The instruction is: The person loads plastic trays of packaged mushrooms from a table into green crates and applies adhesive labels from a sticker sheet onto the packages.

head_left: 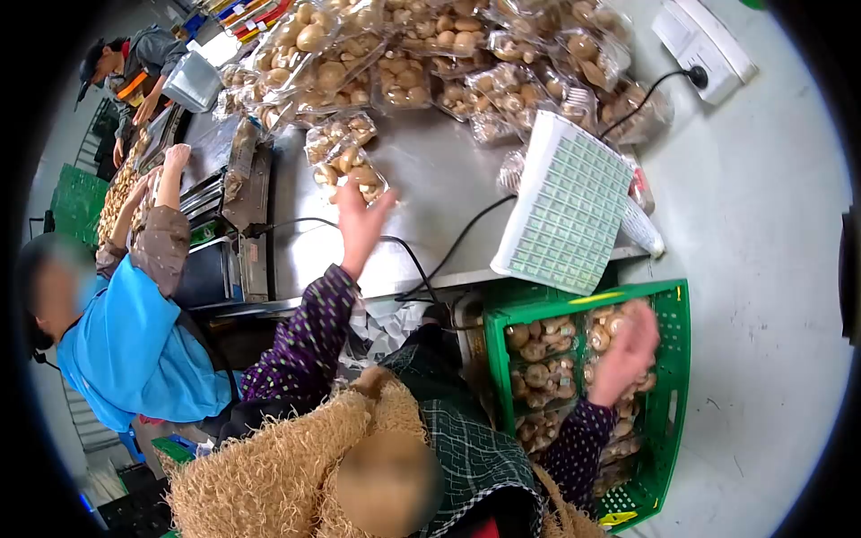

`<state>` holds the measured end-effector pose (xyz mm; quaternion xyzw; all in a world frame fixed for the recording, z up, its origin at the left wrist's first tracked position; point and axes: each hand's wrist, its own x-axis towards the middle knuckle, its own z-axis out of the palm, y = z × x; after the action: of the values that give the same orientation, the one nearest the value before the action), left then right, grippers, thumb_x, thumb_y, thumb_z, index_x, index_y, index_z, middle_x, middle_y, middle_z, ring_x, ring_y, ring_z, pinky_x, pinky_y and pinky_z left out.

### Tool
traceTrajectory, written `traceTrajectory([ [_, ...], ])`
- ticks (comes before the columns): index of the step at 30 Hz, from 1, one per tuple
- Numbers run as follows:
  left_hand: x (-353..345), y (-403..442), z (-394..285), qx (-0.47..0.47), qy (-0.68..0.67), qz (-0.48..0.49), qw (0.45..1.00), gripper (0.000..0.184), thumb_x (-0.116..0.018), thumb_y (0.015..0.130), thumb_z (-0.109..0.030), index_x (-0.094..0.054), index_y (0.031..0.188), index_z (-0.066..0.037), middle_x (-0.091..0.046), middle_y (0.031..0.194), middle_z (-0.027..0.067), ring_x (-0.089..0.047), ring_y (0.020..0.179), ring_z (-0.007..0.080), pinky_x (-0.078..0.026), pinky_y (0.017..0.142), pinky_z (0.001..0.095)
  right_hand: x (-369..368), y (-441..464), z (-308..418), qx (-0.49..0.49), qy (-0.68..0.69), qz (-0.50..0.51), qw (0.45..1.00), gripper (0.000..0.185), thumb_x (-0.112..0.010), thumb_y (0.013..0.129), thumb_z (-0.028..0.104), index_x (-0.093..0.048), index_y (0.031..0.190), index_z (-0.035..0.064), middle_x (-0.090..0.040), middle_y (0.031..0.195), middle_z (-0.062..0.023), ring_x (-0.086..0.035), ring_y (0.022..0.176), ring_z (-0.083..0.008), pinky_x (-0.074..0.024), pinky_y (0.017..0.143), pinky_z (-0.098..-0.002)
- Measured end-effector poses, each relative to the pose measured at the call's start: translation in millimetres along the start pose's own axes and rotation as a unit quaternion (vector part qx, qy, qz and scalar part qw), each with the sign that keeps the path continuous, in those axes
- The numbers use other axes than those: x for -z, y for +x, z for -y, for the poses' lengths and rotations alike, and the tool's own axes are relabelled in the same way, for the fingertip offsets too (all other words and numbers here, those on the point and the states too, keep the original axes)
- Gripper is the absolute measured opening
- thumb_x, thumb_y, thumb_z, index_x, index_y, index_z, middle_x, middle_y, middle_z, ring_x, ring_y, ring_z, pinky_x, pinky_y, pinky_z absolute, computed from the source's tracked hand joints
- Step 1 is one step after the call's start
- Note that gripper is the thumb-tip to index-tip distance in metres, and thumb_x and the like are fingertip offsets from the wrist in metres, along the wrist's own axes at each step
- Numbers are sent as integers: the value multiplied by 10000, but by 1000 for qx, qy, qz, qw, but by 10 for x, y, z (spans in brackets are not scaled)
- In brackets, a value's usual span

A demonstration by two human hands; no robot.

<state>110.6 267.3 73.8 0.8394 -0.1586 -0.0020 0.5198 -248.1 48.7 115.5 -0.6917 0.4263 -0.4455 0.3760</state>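
Note:
My left hand (361,224) reaches over the steel table, fingers spread, at the near edge of a clear pack of brown mushrooms (352,169). Whether the fingertips touch the pack I cannot tell. A second mushroom pack (339,134) lies just beyond it. On the right, my right hand (628,350) is above a green plastic crate (677,377), slightly blurred, its fingers extended and nothing seen in them. Inside the crate, packs of mushrooms (545,372) lie in rows under the hand.
A large heap of mushroom packs (413,58) covers the table's far side. A white box with green-and-white labels (569,197) stands by the crate, near a black cable (471,235) and a socket (708,76). A co-worker in blue (143,341) works at left, another person (148,58) farther back.

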Motion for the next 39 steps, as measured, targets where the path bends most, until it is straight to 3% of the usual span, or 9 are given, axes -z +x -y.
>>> traceTrajectory([
  [3,440,848,573,-2,240,-198,950,764,-755,729,-388,-480,1265,82,-579,1198,226,-566,1124,317,-452,943,372,-1202,7,560,6,108,339,935,367,-643,884,139,-568,1222,20,-618,1167,-133,-619,1000,-222,-506,863,-346],
  [9,604,2074,1545,310,-178,-56,932,674,-772,745,-418,-574,1023,163,-617,957,167,-627,832,268,-510,646,452,-3763,-180,811,143,-37,442,885,768,-724,793,455,-492,1237,-128,-580,1209,-287,-577,1131,-366,-444,991,-392],
  [13,708,2002,1542,273,-208,16,939,518,-776,748,-448,-630,949,7,-583,778,61,-550,643,164,-434,552,337,-4442,-309,609,-36,-35,561,827,806,-814,676,508,-547,1147,-89,-638,1091,-213,-635,986,-279,-489,906,-374],
  [15,753,1895,1200,380,-278,89,878,555,-726,753,-551,-643,957,-42,-583,749,33,-532,610,156,-409,540,309,-4063,-181,1000,-258,112,691,666,610,-824,716,389,-613,1067,-62,-672,989,-125,-650,886,-182,-517,828,-309],
  [24,311,1299,761,287,-306,-47,906,251,-733,786,-169,-630,690,39,-573,578,73,-514,423,161,-414,414,292,-3254,-45,560,-369,423,515,648,449,-727,803,162,-529,1165,-15,-608,1100,-62,-612,931,-139,-502,822,-278],
  [29,278,922,1097,185,52,137,972,574,-799,735,-373,-546,1029,50,-607,928,141,-596,703,215,-500,605,344,-3647,-32,337,-374,420,395,726,461,-726,799,231,-578,1181,21,-634,1084,-40,-609,955,-134,-481,833,-287],
  [33,1172,1743,-147,-237,320,-219,891,858,-817,690,-415,-407,1330,-16,-484,1294,199,-505,1160,321,-446,939,417,-3742,11,359,-407,411,392,715,447,-725,794,261,-612,1181,68,-640,1121,-27,-604,1021,-148,-478,854,-301],
  [35,1294,2202,-687,-249,378,-173,875,1039,-828,637,-472,-294,1412,-31,-288,1478,230,-274,1377,350,-252,1110,476,-3888,-68,359,-413,428,393,702,414,-691,836,246,-574,1179,46,-630,1127,-54,-623,1024,-200,-525,862,-373],
  [39,1250,2748,-608,-176,417,-98,886,1014,-823,582,-418,-340,1404,-73,-375,1441,192,-362,1327,345,-303,1057,507,-4054,-33,288,-430,423,412,683,439,-702,812,264,-572,1176,57,-632,1112,-43,-604,1059,-211,-509,910,-402],
])
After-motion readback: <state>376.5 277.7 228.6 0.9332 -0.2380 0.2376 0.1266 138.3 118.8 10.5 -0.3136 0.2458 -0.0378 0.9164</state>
